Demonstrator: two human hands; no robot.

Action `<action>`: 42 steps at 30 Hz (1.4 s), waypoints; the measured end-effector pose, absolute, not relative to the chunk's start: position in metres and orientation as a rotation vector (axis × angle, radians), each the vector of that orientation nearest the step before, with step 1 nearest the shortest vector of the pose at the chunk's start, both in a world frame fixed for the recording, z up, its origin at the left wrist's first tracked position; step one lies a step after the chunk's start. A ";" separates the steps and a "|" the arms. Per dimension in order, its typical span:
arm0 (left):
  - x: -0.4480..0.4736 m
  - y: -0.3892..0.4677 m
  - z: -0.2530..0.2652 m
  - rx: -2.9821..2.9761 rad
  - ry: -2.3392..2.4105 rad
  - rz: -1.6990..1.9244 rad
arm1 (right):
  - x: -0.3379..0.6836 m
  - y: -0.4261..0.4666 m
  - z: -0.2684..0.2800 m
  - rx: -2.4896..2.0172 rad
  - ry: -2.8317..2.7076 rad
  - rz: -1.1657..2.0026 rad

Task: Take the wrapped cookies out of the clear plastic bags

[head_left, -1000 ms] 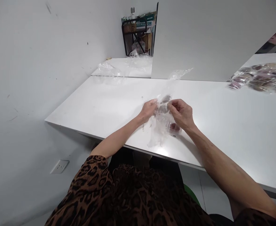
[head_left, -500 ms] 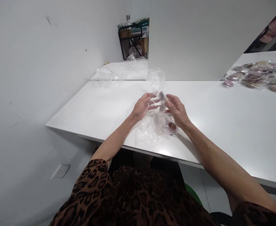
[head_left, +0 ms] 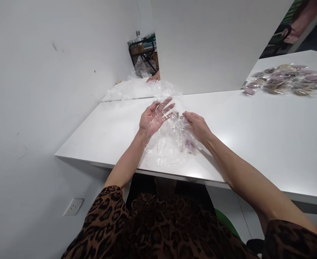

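Note:
Clear plastic bags (head_left: 164, 151) lie crumpled on the white table (head_left: 93, 133) between my arms. My left hand (head_left: 154, 117) is palm up with its fingers spread, and thin clear plastic lies over the palm and fingers. My right hand (head_left: 196, 124) is closed, its fingertips pinching the edge of the clear plastic. Under that hand sits a small purplish wrapped item (head_left: 190, 144), blurred by the film; its kind does not show. A small dark-and-pale bit (head_left: 175, 115) shows in the plastic between my hands.
A pile of clear-wrapped purple and tan items (head_left: 288, 81) lies at the far right. A white partition (head_left: 209, 46) stands along the table's back. Past its left edge show a co-worker's hand (head_left: 154, 77), loose plastic and a black rack (head_left: 142, 50). A wall (head_left: 39, 90) bounds the left.
My left hand has turned palm up, its fingers spreading apart under the plastic. My right hand has closed its fingertips on the plastic. A co-worker's hand has appeared behind the partition. The view has shifted.

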State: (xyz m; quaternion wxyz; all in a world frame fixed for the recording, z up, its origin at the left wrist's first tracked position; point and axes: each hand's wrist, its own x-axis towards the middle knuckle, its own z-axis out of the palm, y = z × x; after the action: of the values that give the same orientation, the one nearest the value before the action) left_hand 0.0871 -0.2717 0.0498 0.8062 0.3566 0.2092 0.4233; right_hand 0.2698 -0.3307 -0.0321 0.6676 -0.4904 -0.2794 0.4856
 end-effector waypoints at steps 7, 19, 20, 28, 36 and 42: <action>0.101 -0.279 0.084 0.827 0.482 0.949 | 0.268 -0.333 -0.029 -1.101 -0.803 1.173; 0.095 -0.279 0.147 1.133 0.350 1.097 | 0.277 -0.330 -0.029 -1.236 -0.703 1.039; 0.093 -0.279 0.151 1.140 0.322 1.087 | 0.278 -0.330 -0.029 -1.231 -0.695 1.024; 0.083 -0.279 0.178 1.155 0.171 1.101 | 0.281 -0.327 -0.029 -1.203 -0.701 1.008; 0.087 -0.292 0.176 1.123 0.450 1.269 | 0.283 -0.331 -0.021 -0.947 -0.713 1.025; 0.097 -0.301 0.167 1.203 0.380 1.248 | 0.283 -0.336 -0.018 -0.815 -0.802 1.147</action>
State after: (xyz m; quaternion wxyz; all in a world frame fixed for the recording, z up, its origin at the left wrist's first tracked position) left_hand 0.0971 -0.3006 0.1671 0.6317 0.5255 0.1661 0.5451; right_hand 0.2828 -0.3357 -0.0178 0.6897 -0.3642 -0.3586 0.5130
